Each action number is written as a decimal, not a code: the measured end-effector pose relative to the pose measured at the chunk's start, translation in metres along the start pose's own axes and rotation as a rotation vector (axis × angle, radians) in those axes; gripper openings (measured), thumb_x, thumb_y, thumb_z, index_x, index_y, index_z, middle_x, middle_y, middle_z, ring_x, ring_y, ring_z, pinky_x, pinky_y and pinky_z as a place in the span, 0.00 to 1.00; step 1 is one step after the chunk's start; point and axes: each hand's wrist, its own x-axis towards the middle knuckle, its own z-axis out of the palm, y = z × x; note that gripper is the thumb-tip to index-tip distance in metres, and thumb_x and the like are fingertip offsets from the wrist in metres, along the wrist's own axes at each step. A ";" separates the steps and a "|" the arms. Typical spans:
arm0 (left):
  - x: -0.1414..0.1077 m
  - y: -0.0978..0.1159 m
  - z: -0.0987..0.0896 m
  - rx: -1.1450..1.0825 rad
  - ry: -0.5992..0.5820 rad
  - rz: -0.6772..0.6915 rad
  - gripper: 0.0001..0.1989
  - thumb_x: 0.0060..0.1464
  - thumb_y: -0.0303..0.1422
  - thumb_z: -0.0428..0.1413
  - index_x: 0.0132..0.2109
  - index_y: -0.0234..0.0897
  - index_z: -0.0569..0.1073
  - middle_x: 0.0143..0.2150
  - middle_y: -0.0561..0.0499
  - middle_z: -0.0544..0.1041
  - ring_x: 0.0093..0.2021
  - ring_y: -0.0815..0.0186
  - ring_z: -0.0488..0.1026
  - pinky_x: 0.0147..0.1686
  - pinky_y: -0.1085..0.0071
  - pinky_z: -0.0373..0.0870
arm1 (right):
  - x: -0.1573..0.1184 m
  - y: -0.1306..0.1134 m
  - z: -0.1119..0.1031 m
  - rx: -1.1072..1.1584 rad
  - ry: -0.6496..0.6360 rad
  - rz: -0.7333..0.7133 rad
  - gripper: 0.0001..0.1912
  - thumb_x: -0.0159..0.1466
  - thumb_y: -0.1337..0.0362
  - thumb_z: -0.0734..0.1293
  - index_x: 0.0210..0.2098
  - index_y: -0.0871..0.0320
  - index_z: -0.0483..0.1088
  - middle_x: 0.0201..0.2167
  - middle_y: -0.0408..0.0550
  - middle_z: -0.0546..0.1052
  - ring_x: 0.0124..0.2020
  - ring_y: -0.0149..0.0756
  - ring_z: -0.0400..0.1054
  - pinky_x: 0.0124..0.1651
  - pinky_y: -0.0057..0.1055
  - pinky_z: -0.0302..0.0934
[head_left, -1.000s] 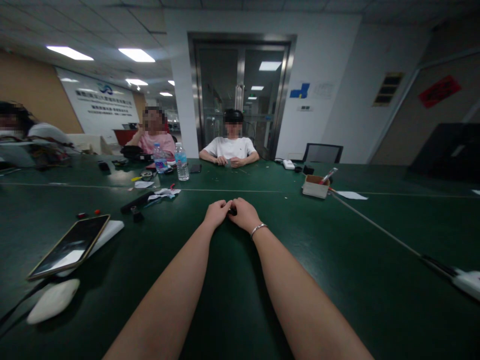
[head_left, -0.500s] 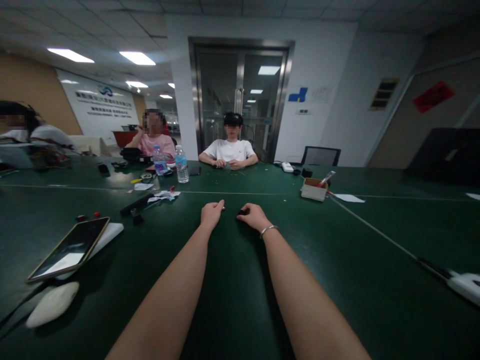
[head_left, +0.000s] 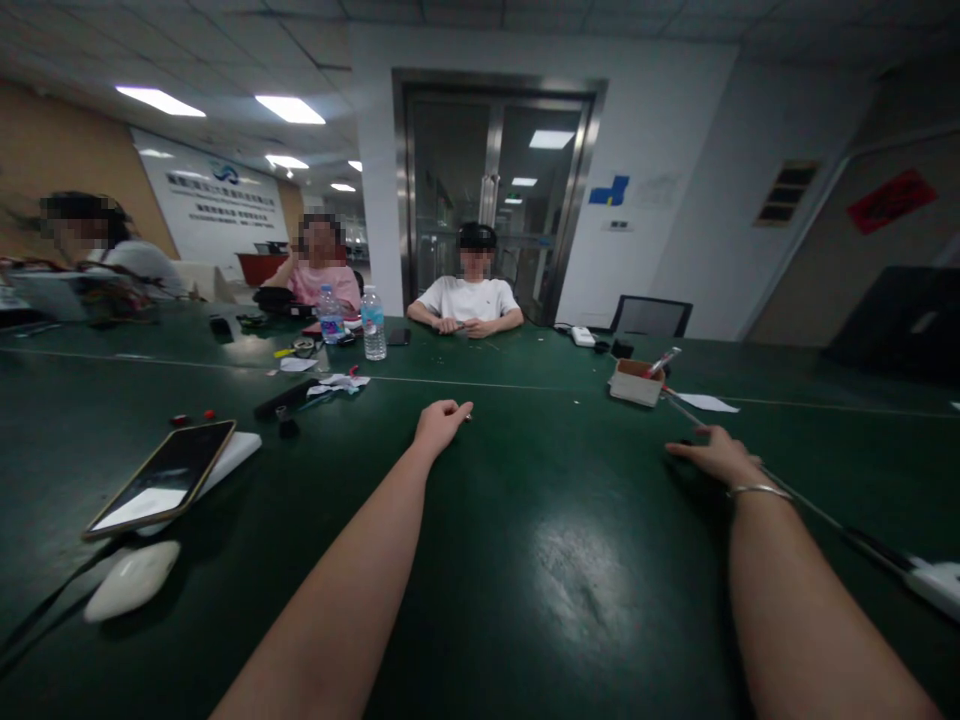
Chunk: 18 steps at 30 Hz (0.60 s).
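Since the frame half a second earlier, the right hand (head_left: 720, 458) had swung well to the right, while the left hand (head_left: 441, 428) stayed close to where it was, over the middle of the worktop (head_left: 525, 480). The left grip was closed, pinching a small shiny piece (head_left: 469, 416) that peeped out at the fingertips, too little of it showing to tell what it was. Something dark (head_left: 681, 443) showed under the right hand's fingers; whether that grip held it or merely hovered above it, I could not tell. Handling such small pieces well seemed to call for a light, steady pinch on the left, and for the right fingers to work low and unhurried, clear of the cord (head_left: 802, 497) just beside them. The left arm reached from the near edge, slanting far and right, thumb side up. The right arm slanted far and left, palm down, thumb stretched leftward, a bracelet (head_left: 761, 488) at its wrist, with the small box (head_left: 634, 388) just beyond on the far side.
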 end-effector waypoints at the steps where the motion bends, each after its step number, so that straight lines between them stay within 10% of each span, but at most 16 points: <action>1: 0.000 0.002 0.001 -0.019 -0.014 0.023 0.21 0.49 0.50 0.52 0.29 0.37 0.76 0.27 0.51 0.75 0.29 0.65 0.69 0.30 0.71 0.61 | -0.003 -0.014 -0.007 -0.065 0.023 0.036 0.32 0.45 0.49 0.74 0.45 0.59 0.70 0.44 0.70 0.71 0.45 0.60 0.67 0.41 0.48 0.61; 4: 0.001 0.015 0.008 -0.130 -0.094 0.099 0.16 0.48 0.46 0.56 0.33 0.37 0.76 0.32 0.49 0.77 0.33 0.65 0.71 0.34 0.71 0.63 | -0.021 -0.079 -0.026 -0.029 0.005 -0.157 0.30 0.55 0.53 0.68 0.53 0.59 0.64 0.47 0.65 0.69 0.46 0.53 0.67 0.42 0.42 0.61; 9: 0.004 0.043 0.016 -0.274 -0.268 0.157 0.16 0.45 0.42 0.59 0.36 0.33 0.77 0.33 0.46 0.78 0.31 0.67 0.70 0.30 0.73 0.64 | -0.092 -0.189 -0.016 0.235 -0.560 -0.746 0.24 0.60 0.54 0.65 0.54 0.55 0.63 0.39 0.50 0.75 0.35 0.36 0.70 0.36 0.28 0.62; 14: 0.004 0.060 0.002 -0.180 -0.410 0.127 0.14 0.40 0.41 0.61 0.28 0.32 0.77 0.24 0.51 0.74 0.24 0.70 0.66 0.26 0.74 0.61 | -0.162 -0.235 0.021 0.002 -0.311 -0.946 0.11 0.66 0.65 0.58 0.45 0.61 0.67 0.40 0.57 0.75 0.40 0.41 0.71 0.40 0.31 0.59; 18: 0.011 0.056 -0.046 0.077 -0.520 0.045 0.18 0.37 0.44 0.63 0.32 0.36 0.78 0.31 0.49 0.78 0.32 0.64 0.72 0.31 0.72 0.64 | -0.146 -0.227 0.019 0.053 -0.325 -0.936 0.11 0.63 0.64 0.62 0.45 0.58 0.66 0.39 0.55 0.77 0.39 0.40 0.72 0.39 0.30 0.60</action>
